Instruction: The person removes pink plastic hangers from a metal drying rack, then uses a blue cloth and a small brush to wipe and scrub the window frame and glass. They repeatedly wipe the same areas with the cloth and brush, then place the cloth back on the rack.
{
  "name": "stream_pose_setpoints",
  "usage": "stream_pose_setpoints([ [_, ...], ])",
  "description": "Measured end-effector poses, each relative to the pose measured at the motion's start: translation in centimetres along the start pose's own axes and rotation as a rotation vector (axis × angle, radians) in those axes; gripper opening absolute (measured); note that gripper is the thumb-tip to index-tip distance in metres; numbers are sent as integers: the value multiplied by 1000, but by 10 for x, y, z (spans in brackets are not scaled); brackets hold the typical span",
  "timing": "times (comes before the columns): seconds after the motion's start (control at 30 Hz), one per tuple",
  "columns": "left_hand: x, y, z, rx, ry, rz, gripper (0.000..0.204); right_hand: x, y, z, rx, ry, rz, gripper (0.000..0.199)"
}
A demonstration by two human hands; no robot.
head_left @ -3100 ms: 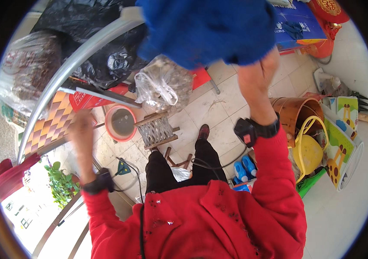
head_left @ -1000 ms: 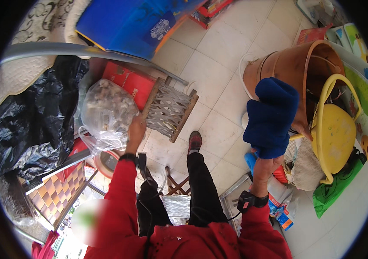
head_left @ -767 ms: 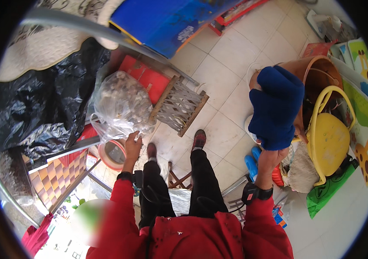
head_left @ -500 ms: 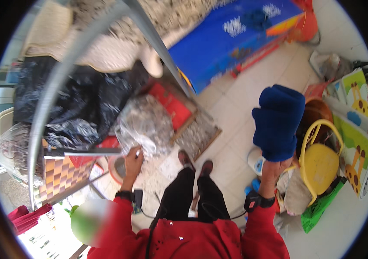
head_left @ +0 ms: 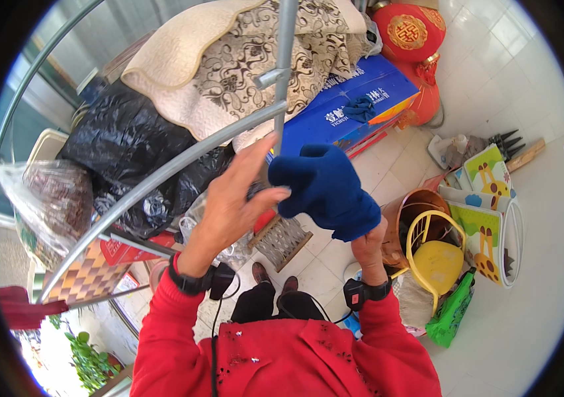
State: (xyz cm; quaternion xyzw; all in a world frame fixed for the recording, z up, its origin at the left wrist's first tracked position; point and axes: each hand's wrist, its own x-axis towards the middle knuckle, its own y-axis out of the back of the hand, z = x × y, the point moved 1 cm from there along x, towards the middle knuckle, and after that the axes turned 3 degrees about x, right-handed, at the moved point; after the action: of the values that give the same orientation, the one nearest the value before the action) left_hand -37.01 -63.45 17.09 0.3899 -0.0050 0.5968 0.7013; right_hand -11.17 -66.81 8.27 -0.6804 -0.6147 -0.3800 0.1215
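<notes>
Fingers (head_left: 265,198) of the left hand (head_left: 232,208) are spread, tips touching the blue cloth (head_left: 328,188); the right hand (head_left: 369,243) pinches its lower edge, near the pole (head_left: 282,79). With so small a grip, the cloth could slide to the floor (head_left: 526,311).

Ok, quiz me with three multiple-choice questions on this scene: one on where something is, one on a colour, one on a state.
1. Where is the round red lantern?
A. upper right, by the blue cardboard box
B. in the left hand
C. inside the yellow plastic chair

2. What colour is the soft cloth held up?
A. white
B. dark blue
C. green

3. What is the right hand doing?
A. hanging free
B. gripping the cloth from below
C. resting on the floor

Answers: 1 A, it sits beside the box. 2 B, clearly blue. 3 B, its fingers close under the cloth while the left hand touches it.
</notes>
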Motion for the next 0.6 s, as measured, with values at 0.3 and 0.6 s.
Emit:
stream_pose_setpoints([
  [0.3, 1, 9, 29, -142, 190, -324, 28, 23, -11, -57, 137, -119, 18, 9],
  [0.6, 43, 129, 76, 210, 79, -153, 28, 133, -36, -94, 219, 205, 49, 23],
])
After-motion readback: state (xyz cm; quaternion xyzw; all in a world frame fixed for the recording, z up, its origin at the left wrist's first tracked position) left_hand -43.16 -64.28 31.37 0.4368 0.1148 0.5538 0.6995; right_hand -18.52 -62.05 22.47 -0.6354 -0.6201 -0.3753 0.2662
